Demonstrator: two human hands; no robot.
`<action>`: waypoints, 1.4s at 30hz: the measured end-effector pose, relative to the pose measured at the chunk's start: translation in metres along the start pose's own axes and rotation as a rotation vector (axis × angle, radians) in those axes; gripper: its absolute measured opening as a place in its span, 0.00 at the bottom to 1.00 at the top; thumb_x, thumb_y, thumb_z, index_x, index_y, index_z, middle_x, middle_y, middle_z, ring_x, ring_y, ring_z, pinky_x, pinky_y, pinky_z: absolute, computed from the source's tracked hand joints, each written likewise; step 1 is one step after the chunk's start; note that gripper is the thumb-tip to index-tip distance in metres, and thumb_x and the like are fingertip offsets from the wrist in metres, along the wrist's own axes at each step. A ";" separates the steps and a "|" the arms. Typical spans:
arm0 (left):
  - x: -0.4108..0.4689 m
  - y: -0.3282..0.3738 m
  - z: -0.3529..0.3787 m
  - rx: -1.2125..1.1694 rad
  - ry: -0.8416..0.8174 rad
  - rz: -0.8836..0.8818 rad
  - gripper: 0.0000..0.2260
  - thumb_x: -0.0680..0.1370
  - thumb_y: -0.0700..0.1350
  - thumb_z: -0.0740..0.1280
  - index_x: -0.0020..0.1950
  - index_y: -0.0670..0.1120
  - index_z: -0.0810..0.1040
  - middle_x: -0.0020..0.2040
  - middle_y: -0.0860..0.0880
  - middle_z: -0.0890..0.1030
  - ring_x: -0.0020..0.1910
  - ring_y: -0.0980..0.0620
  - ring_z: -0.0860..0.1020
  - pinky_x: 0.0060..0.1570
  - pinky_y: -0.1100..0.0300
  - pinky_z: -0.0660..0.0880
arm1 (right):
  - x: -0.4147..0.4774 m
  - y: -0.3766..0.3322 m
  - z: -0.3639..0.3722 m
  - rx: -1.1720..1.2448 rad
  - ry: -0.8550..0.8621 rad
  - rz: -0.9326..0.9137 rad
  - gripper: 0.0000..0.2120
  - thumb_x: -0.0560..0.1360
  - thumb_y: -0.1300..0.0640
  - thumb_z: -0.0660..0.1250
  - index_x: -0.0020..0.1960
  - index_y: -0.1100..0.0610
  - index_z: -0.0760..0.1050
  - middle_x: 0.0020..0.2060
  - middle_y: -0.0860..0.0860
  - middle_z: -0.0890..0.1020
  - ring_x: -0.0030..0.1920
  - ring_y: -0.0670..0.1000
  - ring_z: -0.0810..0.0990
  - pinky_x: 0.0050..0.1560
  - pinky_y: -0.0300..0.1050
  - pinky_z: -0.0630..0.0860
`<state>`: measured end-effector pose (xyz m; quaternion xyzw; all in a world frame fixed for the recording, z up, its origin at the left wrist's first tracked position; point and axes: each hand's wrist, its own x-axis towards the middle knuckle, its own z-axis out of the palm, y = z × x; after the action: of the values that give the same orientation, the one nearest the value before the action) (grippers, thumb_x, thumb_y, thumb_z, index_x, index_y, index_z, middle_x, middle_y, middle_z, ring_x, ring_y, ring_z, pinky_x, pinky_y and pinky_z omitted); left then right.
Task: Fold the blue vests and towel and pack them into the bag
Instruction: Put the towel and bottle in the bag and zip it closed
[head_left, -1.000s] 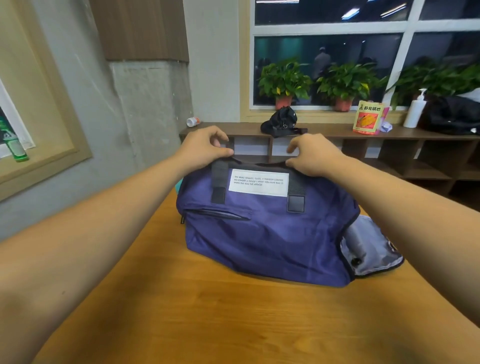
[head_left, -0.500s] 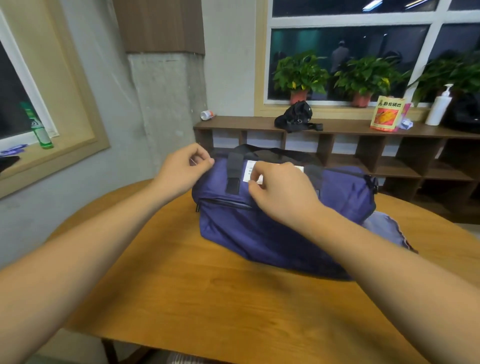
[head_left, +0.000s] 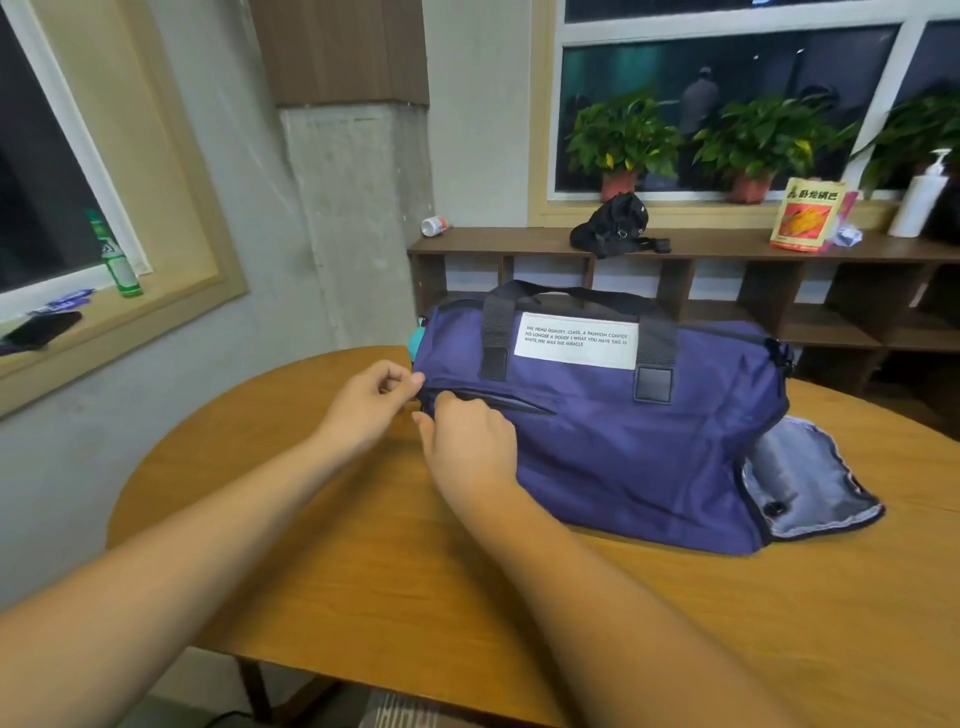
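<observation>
Even indoor light is falling from above; edges are bowing with wide-angle distortion; windows (head_left: 727, 104) are reflecting dimly.

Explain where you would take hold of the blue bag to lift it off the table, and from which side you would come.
Grip the black handles at the top of the blue bag, coming from above. They arch over the bag's middle, so the load should probably hang level. Both hands, left and right, are now at the front pocket's left end.

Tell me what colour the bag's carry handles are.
Black, against the navy-blue bag; the handles show clearly in the head view.
</observation>
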<state>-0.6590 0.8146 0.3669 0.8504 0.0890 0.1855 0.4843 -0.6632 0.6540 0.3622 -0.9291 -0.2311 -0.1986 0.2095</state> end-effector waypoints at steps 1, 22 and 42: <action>0.001 0.000 -0.001 -0.017 -0.006 0.000 0.12 0.82 0.55 0.70 0.53 0.47 0.82 0.50 0.45 0.85 0.47 0.51 0.81 0.58 0.49 0.77 | 0.003 -0.002 0.004 0.007 0.011 0.024 0.18 0.86 0.42 0.59 0.59 0.55 0.78 0.50 0.56 0.85 0.50 0.60 0.84 0.43 0.52 0.73; 0.017 0.017 0.002 0.135 0.069 0.049 0.12 0.81 0.58 0.72 0.52 0.50 0.82 0.49 0.52 0.83 0.49 0.55 0.80 0.53 0.55 0.77 | 0.013 -0.004 0.037 0.202 0.115 0.260 0.14 0.86 0.45 0.61 0.59 0.54 0.78 0.49 0.55 0.86 0.51 0.60 0.84 0.43 0.50 0.68; 0.021 0.012 0.005 0.179 0.094 0.129 0.10 0.85 0.51 0.67 0.49 0.46 0.78 0.46 0.46 0.84 0.46 0.46 0.80 0.50 0.49 0.76 | -0.021 0.036 0.007 0.274 0.288 0.146 0.11 0.82 0.52 0.65 0.44 0.56 0.71 0.32 0.55 0.79 0.34 0.63 0.76 0.35 0.53 0.73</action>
<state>-0.6385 0.8116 0.3794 0.8847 0.0727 0.2472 0.3886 -0.6599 0.6214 0.3364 -0.8683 -0.1557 -0.2803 0.3786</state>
